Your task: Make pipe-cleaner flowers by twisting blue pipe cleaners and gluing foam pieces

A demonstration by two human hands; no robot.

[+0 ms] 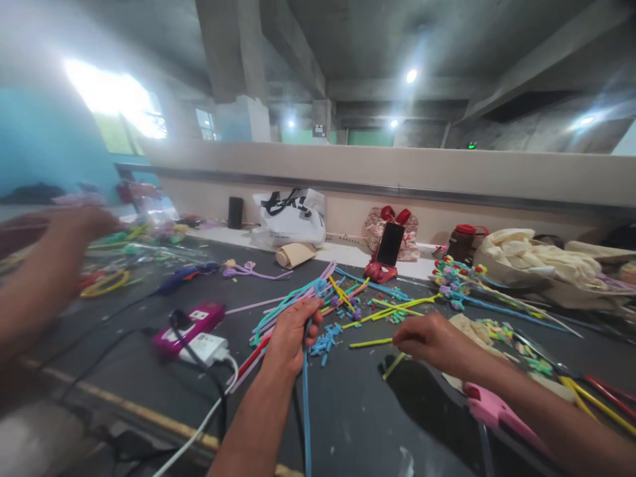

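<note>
Near the middle of the head view, my left hand (294,329) is closed around a long blue stem (307,411), which hangs down towards the table's front edge; a fuzzy blue tip shows above the fingers. Pink, teal and red stems (271,318) lie beside that hand. To the right, my right hand (427,336) has its fingers bent together over a yellow-green stem (370,343), parts of which stick out on its left and below. Small cut blue pieces (325,341) are heaped between my hands.
A magenta power strip (191,328) with cables lies left. A pink glue gun (499,411) lies under my right forearm. A phone (390,243), white bag (291,217) and finished flower bunch (457,281) are further back. Another person's arm (44,271) reaches in at left.
</note>
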